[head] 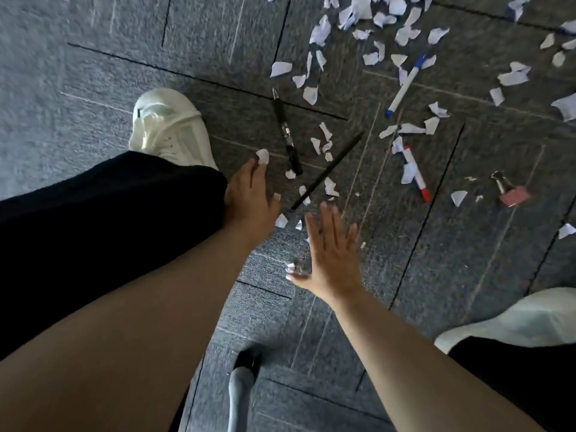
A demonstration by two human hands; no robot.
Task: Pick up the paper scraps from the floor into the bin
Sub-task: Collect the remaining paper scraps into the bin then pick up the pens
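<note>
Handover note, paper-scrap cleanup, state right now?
Left hand: pinching a paper scrap at the fingertips, low over the carpet.
Right hand: open, fingers spread, holding nothing.
Scraps: most lie in the scattered pile ahead and to the right, a few near the black pen.
Bin: not in view.
Done: cannot tell.
Left: nearly all scraps; leave the pens and binder clip.

Torn white paper scraps (pixel 358 14) lie scattered flat across the grey carpet floor (pixel 93 57), thickest at the far right, thinning nearer.
</note>
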